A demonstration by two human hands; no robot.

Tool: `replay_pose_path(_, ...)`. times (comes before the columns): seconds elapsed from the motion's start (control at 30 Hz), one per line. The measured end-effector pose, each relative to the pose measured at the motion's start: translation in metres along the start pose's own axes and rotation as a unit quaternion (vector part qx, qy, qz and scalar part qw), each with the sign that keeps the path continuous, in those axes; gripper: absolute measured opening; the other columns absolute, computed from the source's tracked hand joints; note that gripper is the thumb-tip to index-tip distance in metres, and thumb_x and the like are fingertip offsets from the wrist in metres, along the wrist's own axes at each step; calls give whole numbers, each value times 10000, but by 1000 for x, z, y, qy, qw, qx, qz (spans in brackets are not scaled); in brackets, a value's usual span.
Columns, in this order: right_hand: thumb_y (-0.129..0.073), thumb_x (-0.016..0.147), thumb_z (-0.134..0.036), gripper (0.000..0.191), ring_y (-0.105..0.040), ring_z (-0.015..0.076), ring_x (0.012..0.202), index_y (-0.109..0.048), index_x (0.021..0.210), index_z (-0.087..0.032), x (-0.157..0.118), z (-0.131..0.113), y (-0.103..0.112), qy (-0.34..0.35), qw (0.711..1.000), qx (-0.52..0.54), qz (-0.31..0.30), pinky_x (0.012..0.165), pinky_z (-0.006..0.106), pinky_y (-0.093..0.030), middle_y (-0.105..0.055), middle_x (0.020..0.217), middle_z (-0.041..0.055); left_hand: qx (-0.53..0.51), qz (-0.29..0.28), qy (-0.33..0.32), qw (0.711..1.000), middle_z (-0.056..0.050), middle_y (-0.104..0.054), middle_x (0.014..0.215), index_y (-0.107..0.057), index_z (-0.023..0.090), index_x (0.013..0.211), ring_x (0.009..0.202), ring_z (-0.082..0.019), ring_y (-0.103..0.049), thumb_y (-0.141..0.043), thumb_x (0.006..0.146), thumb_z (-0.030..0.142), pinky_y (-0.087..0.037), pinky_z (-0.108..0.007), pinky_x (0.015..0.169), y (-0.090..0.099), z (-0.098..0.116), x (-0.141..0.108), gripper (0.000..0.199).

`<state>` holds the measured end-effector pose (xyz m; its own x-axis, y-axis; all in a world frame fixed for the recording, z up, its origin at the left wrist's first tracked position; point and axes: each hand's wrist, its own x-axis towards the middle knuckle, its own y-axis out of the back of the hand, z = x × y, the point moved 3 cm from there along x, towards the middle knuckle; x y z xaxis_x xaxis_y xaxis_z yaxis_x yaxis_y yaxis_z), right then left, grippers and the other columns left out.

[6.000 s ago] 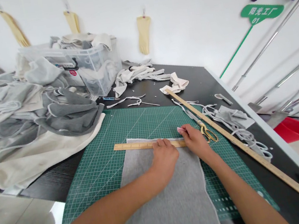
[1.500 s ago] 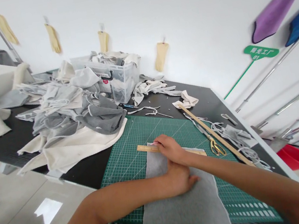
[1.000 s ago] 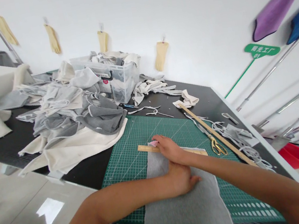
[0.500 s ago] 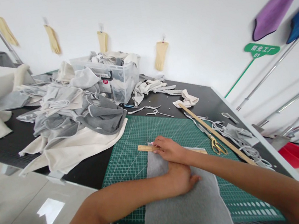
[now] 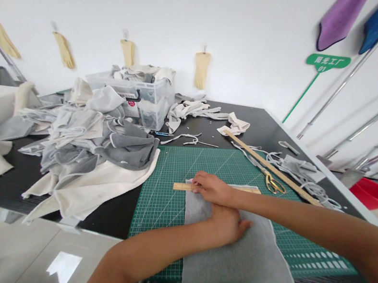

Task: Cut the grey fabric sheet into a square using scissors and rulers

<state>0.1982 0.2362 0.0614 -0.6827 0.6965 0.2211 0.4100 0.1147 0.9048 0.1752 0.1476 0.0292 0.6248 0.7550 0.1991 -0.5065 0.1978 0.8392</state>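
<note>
A grey cloth piece (image 5: pixel 228 263) lies on the green cutting mat (image 5: pixel 160 210) in front of me, its lower end hanging over the mat's near edge. Across its upper part lies a wooden ruler (image 5: pixel 180 186). My right hand (image 5: pixel 214 188) is closed in a pinch by the ruler's left part, at the cloth's top edge; a bit of pink shows at the fingertips, too small to name. Under my right wrist, my left hand (image 5: pixel 229 226) rests on the cloth just below the ruler. Its thumb sticks out to the right, while its other fingers are mostly hidden.
Gold-handled scissors (image 5: pixel 273 183) and a long wooden stick (image 5: pixel 274 168) lie on the mat's right side, beside cloth strips (image 5: pixel 313 183). A heap of grey and white cloths (image 5: pixel 79 141) covers the left. Behind stands a clear plastic box (image 5: pixel 156 101) full of cloth.
The whole view has shifted very slightly. Both hands, the ruler and the grey cloth keep their places relative to each other.
</note>
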Motion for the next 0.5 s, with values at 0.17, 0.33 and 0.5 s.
replay_pose_path(0.17, -523, 1023, -165, 194, -651, 195, 978, -670, 1148, -187, 1, -1, 3, 2, 1000, -14, -5, 893, 318, -516, -666, 1117, 84, -3, 14, 9, 1000, -169, -514, 1537, -319, 168, 1603, 1453, -432, -398, -470, 929, 663, -332, -572, 1201, 0, -1, 0, 850)
replay_pose_path(0.33, -490, 987, -62, 366, -654, 200, 992, -615, 1299, -207, 6, 0, 3, 4, 999, -36, -20, 892, 312, -499, -691, 1109, 70, 11, -4, 16, 1000, -149, -508, 1543, -289, 198, 1615, 1451, -394, -420, -463, 939, 657, -368, -541, 1179, 4, 0, 0, 836)
replay_pose_path(0.5, -520, 1011, -134, 248, -662, 202, 954, -659, 1199, -216, 15, -2, 4, 3, 997, -61, -37, 842, 296, -482, -710, 1068, 61, 27, -18, 36, 999, -160, -518, 1527, -319, 171, 1606, 1418, -406, -453, -484, 927, 660, -390, -525, 1161, 8, 4, 1, 853)
